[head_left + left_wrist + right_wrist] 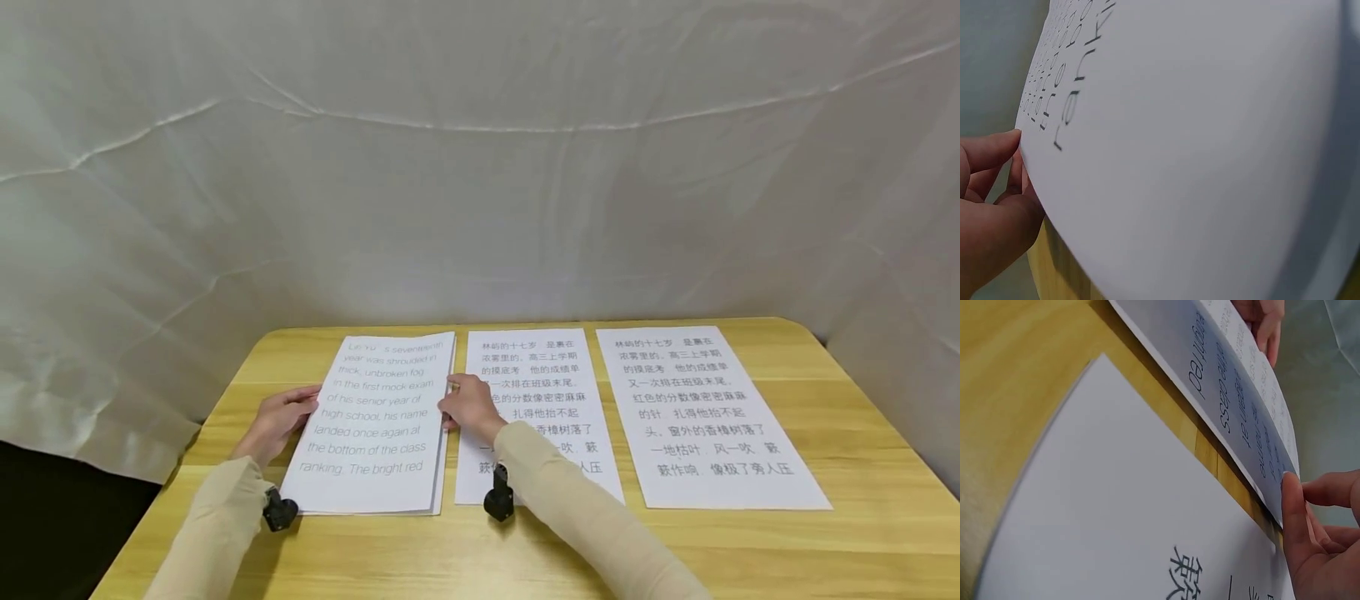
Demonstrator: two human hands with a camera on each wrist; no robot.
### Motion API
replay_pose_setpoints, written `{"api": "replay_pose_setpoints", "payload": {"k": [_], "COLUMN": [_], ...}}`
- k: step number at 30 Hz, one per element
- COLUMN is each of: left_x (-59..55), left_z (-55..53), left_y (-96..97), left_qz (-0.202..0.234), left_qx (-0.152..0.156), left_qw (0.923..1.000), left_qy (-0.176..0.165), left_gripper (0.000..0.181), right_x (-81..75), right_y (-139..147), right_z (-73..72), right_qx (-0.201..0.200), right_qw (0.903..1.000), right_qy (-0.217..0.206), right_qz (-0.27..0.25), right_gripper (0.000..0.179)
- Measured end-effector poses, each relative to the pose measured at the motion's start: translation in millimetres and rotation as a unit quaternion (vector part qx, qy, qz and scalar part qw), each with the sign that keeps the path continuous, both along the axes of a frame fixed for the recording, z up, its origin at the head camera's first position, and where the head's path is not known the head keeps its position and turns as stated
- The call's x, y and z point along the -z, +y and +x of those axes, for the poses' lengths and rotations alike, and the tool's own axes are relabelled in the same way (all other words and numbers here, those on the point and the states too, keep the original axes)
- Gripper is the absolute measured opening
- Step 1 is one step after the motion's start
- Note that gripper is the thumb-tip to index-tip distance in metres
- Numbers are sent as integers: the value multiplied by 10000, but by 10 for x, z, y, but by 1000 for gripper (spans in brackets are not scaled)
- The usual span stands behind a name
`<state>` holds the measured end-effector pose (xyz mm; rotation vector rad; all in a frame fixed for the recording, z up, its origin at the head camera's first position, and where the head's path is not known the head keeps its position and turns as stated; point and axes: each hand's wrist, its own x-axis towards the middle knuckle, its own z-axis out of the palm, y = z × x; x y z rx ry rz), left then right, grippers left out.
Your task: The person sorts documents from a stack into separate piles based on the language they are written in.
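A white sheet printed in large English text [367, 425] lies at the left of the table, with another sheet's edge showing beneath its right side. At its left edge, my left hand [276, 421] pinches the paper between thumb and fingers. My right hand [472, 407] pinches the right edge, thumb and index finger meeting there. In the left wrist view the sheet [1197, 137] bows upward off the wood. The right wrist view shows the paper's [1210, 381] curved right side and the fingers of my right hand [1322, 537] at its edge.
Two sheets with Chinese text lie to the right: a middle sheet [528, 367], partly covered by my right hand and forearm, and a far-right sheet [720, 433]. All rest on a wooden table [420, 554]. A pale fabric curtain [480, 208] hangs behind.
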<state>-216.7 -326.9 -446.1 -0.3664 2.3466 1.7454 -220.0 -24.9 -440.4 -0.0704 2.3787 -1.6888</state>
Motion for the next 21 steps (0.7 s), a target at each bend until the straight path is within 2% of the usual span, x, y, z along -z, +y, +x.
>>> {"api": "replay_pose_setpoints", "payload": {"k": [3,6,10,12,16,21], "left_x": [12,1,-114,-192,-290,-400], "left_z": [-8,-12,-10,-12,-22,-22], "left_y": [3,16,39,38,20,104], "left_qz": [-95,-283,-891,-1228,-1445,-1497], "left_qx": [-26,68,345,443,539,534], "left_qw": [9999,9996,9954,9913,9875,9869], "left_qy": [-23,4,-65,-174,-341,-269], "left_gripper": [46,47,52,56,61,63], "right_x": [-13,-36,-108,-150,-200,-209], "right_y": [1,6,3,-3,-2,68], "right_z": [-4,7,39,54,71,46], "right_qx": [31,99,190,157,-4,-105], "right_qw": [9999,9981,9883,9847,9819,9817], "right_qy": [-22,227,668,753,858,928], "right_qz": [124,561,1361,1564,1689,1660], "right_gripper": [58,53,41,39,39,38]}}
